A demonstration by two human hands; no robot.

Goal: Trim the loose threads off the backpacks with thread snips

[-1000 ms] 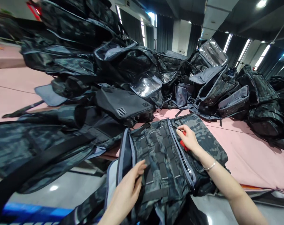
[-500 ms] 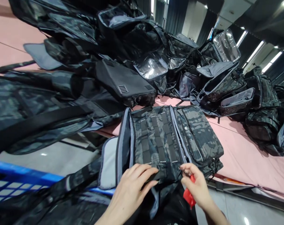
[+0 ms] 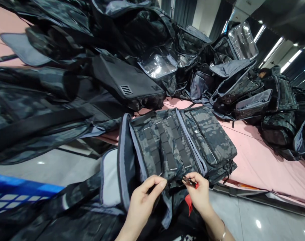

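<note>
While the camouflage bag (image 3: pixel 177 140) lies opened flat at the near edge of the pink surface (image 3: pixel 263 160), both hands work at its near hem. The left hand (image 3: pixel 142 201) pinches the bag's edge between thumb and fingertips. The right hand (image 3: pixel 199 194), just beside it, grips small red-handled snips (image 3: pixel 190 187) (blades at the hem). Beyond the bag rises a pile of dark bags (image 3: pixel 132 67).
</note>
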